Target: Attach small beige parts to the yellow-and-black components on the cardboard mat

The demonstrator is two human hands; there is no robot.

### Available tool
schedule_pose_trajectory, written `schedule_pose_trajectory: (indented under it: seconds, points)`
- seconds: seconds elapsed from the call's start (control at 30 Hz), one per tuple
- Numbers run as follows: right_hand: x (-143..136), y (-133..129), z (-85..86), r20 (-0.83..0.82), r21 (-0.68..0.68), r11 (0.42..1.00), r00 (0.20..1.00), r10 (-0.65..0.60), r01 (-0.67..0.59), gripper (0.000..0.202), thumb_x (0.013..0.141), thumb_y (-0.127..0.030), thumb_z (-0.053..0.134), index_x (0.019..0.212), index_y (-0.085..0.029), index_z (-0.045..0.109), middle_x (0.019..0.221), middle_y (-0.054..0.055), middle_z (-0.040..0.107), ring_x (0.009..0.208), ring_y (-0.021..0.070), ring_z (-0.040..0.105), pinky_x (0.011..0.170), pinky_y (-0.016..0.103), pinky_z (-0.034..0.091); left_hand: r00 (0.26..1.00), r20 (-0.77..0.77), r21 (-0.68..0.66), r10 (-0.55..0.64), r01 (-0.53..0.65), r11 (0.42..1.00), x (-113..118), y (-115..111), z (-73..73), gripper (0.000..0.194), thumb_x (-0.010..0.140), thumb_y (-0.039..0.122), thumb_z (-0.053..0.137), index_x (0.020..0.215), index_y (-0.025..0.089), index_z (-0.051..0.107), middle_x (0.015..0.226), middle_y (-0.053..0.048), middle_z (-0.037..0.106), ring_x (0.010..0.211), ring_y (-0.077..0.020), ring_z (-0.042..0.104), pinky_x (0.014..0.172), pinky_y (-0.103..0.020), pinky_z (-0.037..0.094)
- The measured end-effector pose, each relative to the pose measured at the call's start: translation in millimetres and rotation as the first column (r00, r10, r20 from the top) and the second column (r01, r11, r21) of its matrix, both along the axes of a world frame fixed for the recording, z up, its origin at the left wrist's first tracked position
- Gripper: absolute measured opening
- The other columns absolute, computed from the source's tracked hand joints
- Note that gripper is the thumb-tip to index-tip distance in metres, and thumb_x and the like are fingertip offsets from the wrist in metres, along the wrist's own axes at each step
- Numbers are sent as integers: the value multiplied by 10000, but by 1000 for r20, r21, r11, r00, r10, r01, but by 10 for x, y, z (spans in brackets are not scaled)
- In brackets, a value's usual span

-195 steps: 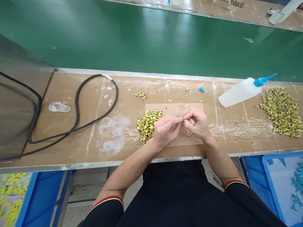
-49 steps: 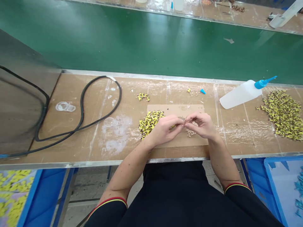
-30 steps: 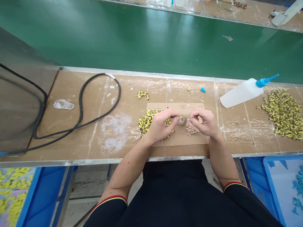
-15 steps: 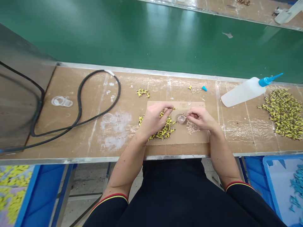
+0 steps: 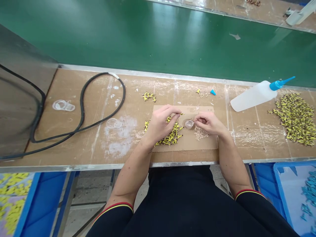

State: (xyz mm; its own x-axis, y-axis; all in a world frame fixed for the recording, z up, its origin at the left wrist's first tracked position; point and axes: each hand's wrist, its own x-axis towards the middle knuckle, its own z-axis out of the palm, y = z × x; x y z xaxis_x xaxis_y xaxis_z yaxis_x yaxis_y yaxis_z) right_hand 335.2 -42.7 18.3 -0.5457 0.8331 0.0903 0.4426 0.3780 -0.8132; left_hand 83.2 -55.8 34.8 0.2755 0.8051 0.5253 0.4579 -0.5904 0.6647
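Observation:
My left hand (image 5: 164, 121) is closed in a pinch on a small yellow and dark piece (image 5: 182, 114), which pokes out past the fingertips. Under that hand lies a pile of similar yellow and dark pieces (image 5: 170, 140). My right hand (image 5: 206, 123) is pinched at the right rim of a small clear round dish (image 5: 189, 124); whatever is between its fingertips is too small to make out. Just below the right hand, tiny pale pieces (image 5: 201, 133) are heaped on the cardboard sheet (image 5: 192, 144).
A white squeeze bottle (image 5: 254, 96) with a blue nozzle lies at the right, beside a big yellow heap (image 5: 297, 120). A blue cap (image 5: 213, 92) sits behind the sheet. At the left a black cable (image 5: 82, 112) loops near clear plastic pieces (image 5: 63, 105). Blue bins (image 5: 278, 194) stand below.

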Motion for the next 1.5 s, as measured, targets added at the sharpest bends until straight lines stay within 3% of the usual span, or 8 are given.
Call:
schedule_pose_trajectory:
  seconds: [0.2,0.47,1.03,1.27,1.5]
  points:
    - [-23,-67,116,-87,42,995,993,-82,86,98,821,-120,599,770,-193,638,620,-57,449,543,92,379,526,245,324,999,45,-38,30,-28,999,30,-36,25,53,922,156,660,931,177,708,872,-20,787,796,-138,737,780,-257,583]
    - [-135,-198,175,-397,202,959,912,-103,197,89,794,-145,624,750,-224,621,610,-36,521,568,125,469,552,267,383,961,232,-62,-148,167,984,212,-107,-14,85,922,157,675,904,186,753,854,-29,801,768,-136,743,737,-249,578]
    - [-302,-249,118,-379,165,966,917,-125,199,58,792,-178,604,764,-223,628,659,-5,632,594,135,573,560,264,469,920,343,-144,-190,251,957,294,-160,-36,129,909,136,690,949,215,783,839,-22,785,754,-126,714,724,-236,547]
    - [-315,-251,116,-407,190,963,908,-101,192,113,784,-109,591,779,-217,623,697,-13,636,597,116,574,548,236,454,926,331,-142,-180,237,961,297,-164,-35,130,913,134,681,943,212,780,838,-21,783,751,-124,711,721,-236,553]
    - [-351,-266,131,-361,190,947,915,-178,259,93,771,-126,584,753,-214,610,672,-15,624,573,113,565,508,226,443,945,295,-93,-138,172,981,318,-176,-51,125,903,123,685,931,207,773,831,-18,782,732,-119,706,707,-229,556]
